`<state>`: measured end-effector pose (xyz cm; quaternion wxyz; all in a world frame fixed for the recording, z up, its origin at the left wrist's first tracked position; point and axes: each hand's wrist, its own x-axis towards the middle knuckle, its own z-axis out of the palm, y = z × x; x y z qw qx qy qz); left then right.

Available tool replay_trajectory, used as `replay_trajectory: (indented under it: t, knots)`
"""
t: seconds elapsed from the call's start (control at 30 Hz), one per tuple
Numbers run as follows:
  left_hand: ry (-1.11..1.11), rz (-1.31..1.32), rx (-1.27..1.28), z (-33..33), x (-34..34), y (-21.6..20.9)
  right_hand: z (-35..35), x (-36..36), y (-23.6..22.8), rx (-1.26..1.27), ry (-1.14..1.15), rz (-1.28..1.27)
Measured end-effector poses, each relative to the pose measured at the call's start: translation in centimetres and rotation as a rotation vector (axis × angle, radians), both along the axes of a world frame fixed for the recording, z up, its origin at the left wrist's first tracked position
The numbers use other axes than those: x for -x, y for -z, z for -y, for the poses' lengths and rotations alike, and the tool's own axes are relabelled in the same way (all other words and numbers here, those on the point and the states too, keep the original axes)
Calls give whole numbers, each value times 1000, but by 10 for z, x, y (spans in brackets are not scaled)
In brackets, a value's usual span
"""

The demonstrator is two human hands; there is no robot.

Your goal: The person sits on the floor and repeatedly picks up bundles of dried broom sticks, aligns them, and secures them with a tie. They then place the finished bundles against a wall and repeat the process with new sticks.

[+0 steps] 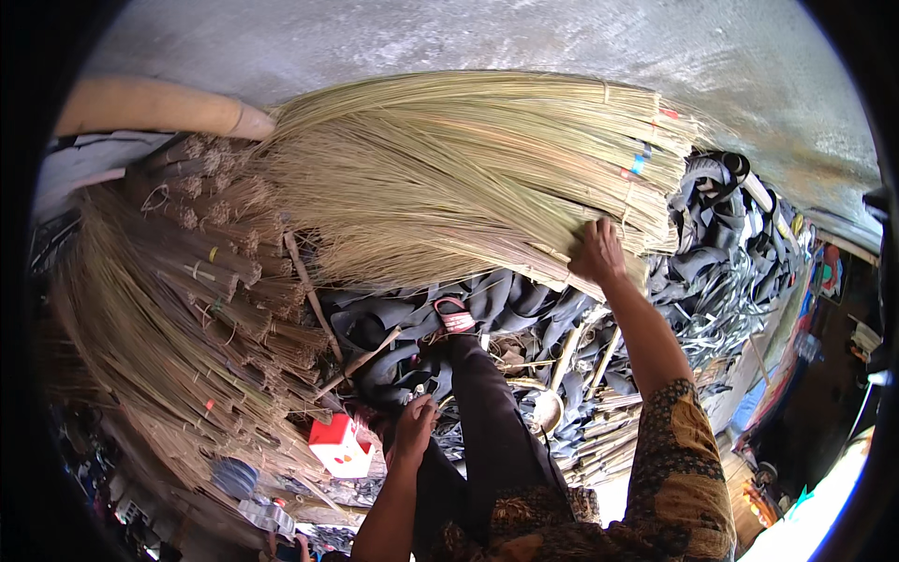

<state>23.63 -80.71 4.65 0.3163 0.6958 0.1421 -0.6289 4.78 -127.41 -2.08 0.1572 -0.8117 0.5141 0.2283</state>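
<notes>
A large heap of long, thin, straw-coloured stalks point(449, 169) lies across the far side, tied in bundles with their cut ends to the right. My right hand point(599, 253) reaches out to the near right end of this heap, its fingers closed round a bundle of dried stalks point(524, 201) that slants over the others. Closer to my body, my left hand point(412, 431) hangs above my leg with its fingers curled in. Something small and pale shows at its top, too small to name. Blue and red ties mark some bundle ends.
Black rubber strips point(506, 300) are piled under and around my sandalled foot point(456, 317). Browner stalk bundles point(215, 281) stack up at left, below a thick bamboo pole point(169, 108). A red and white box point(342, 446) stands near my left hand. A grey wall point(468, 37) rises behind.
</notes>
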Motion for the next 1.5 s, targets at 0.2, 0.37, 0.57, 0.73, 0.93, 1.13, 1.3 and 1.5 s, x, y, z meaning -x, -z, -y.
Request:
replay_trajectory:
  t: [0.2,0.37,0.57,0.73,0.93,1.13,1.3,1.5]
  knots:
    - [-204,-193,278,72,-2,-2,-108,-11,-62,-719,191,132]
    - [-582,-198,639,106,10,-33,-222,-51,-156,-998,23,181]
    - [-828,153,594,39,-18,-102,-280,-95,-188,-1060,-316,557]
    - [-708,636,427,-74,-116,-125,-307,-129,-172,-1034,-256,613]
    - [-582,744,112,-260,-359,-205,-326,-141,-157,-750,-467,615]
    - [-426,1361,-394,-339,-438,-224,-336,-137,-123,-710,-405,455]
    - [-71,944,-264,-317,-300,-82,-297,-95,-57,-500,-352,432]
    - [481,647,343,-194,-51,33,-181,-20,2,-135,-3,256]
